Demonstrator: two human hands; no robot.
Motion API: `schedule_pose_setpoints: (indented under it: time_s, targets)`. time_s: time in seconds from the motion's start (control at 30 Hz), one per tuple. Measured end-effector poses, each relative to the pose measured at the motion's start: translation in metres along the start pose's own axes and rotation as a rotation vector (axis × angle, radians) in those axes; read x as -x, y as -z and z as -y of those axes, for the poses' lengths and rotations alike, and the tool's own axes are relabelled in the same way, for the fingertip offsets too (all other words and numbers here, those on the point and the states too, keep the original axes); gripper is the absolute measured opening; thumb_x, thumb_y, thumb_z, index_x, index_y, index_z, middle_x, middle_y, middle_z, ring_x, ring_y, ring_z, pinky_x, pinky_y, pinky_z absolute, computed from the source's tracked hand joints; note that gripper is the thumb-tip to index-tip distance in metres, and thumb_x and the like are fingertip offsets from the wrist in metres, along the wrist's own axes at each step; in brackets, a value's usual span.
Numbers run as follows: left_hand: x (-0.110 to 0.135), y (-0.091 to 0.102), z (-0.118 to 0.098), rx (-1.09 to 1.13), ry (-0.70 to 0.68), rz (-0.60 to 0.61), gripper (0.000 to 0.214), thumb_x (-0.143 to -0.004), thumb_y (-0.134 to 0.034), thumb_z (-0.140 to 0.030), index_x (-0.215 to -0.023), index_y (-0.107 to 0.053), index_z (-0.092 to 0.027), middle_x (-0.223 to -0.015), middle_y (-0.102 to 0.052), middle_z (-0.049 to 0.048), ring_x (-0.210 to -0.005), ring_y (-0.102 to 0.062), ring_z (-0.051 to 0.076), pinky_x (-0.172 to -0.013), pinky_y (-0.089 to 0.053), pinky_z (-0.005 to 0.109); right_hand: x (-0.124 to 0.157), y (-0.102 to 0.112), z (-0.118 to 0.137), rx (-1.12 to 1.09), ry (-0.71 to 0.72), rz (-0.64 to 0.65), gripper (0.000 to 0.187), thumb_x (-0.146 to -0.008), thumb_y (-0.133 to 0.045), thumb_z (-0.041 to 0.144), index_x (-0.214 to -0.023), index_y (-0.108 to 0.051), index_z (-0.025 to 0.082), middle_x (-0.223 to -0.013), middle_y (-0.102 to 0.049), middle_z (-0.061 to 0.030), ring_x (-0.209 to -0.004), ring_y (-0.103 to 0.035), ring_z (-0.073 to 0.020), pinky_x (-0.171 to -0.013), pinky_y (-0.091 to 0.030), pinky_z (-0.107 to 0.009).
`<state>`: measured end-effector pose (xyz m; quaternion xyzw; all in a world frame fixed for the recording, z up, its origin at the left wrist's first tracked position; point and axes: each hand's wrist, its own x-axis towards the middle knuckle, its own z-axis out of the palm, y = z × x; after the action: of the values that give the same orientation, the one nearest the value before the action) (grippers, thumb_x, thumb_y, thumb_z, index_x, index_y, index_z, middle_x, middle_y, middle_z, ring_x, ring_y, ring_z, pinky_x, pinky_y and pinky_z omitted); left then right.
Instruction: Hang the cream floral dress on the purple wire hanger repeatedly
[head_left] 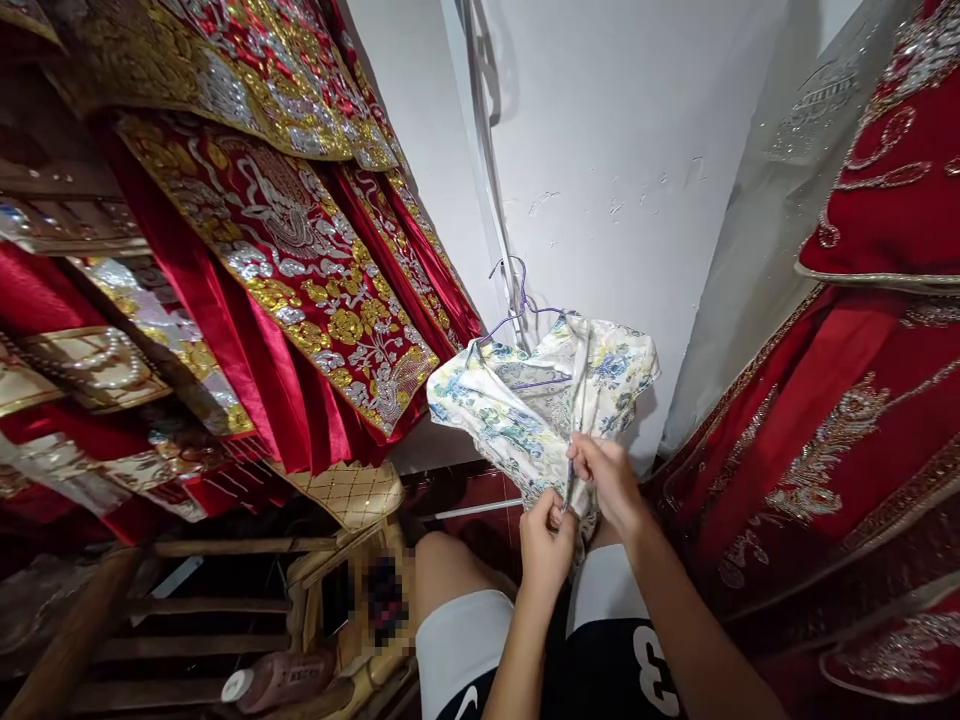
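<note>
A white short-sleeved blouse (495,410) with blue and yellow flowers hangs in front of me on a thin purple hanger (527,308). Its neckline lies open in a V, with the inside of the back showing. My left hand (549,535) is closed around the cloth low on the front. Just above and to the right, my right hand (609,480) pinches the blouse's front edge. Both hands are close together, and the fingers hide the exact bit of fabric between them. The blouse's lower part hangs down behind my hands, partly out of sight.
Red robes with gold and silver embroidery (330,290) hang at the left, and a red beaded gown (817,440) at the right. A wooden bench (217,548) stands lower left, with a pinkish bottle (289,680) by it. A white wall (615,130) is behind.
</note>
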<state>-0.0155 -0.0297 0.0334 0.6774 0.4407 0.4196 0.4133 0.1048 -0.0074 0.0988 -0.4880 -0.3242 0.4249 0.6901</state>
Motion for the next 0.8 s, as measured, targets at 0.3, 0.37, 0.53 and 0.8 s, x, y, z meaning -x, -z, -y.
schedule_pose_setpoints:
  time_s: [0.3, 0.37, 0.53, 0.8]
  targets:
    - [-0.005, -0.001, 0.01, -0.678, -0.074, 0.146, 0.013, -0.086, -0.046, -0.014, -0.082, -0.055, -0.022, -0.07, -0.063, 0.0017, -0.069, -0.062, 0.02, -0.06, -0.03, 0.028, -0.093, -0.037, 0.075, -0.039, 0.101, 0.047, 0.024, -0.078, -0.064, 0.027, -0.057, -0.058, 0.018, -0.04, -0.045, 0.0048, -0.036, -0.032, -0.006, -0.036, -0.021, -0.019]
    - [-0.015, 0.009, 0.005, -0.849, -0.109, 0.264, 0.02, -0.087, -0.046, -0.013, -0.094, -0.062, -0.022, -0.084, -0.071, 0.0056, -0.079, -0.068, 0.023, -0.063, -0.034, 0.029, -0.101, -0.047, 0.089, -0.046, 0.101, 0.037, 0.024, -0.08, -0.062, 0.024, -0.058, -0.058, 0.017, -0.04, -0.045, 0.005, -0.035, -0.032, -0.0055, -0.035, -0.02, -0.018]
    - [-0.03, 0.027, -0.005, -1.128, -0.168, 0.522, 0.029, -0.089, -0.046, -0.011, -0.111, -0.064, -0.02, -0.094, -0.075, 0.0108, -0.083, -0.072, 0.028, -0.066, -0.043, 0.031, -0.096, -0.059, 0.107, -0.053, 0.121, 0.057, 0.027, -0.085, -0.062, 0.022, -0.058, -0.058, 0.017, -0.042, -0.046, 0.0051, -0.035, -0.034, -0.0052, -0.035, -0.023, -0.018]
    - [-0.085, 0.073, -0.073, -0.525, -0.527, 0.046, 0.029, -0.104, -0.039, -0.033, -0.115, -0.064, -0.023, -0.094, -0.074, 0.0056, -0.081, -0.07, 0.019, -0.075, -0.05, 0.028, -0.08, -0.052, 0.103, 0.057, 0.311, 0.21, 0.034, -0.088, -0.062, 0.036, -0.061, -0.062, 0.017, -0.042, -0.051, 0.0044, -0.037, -0.039, -0.0067, -0.042, -0.03, -0.019]
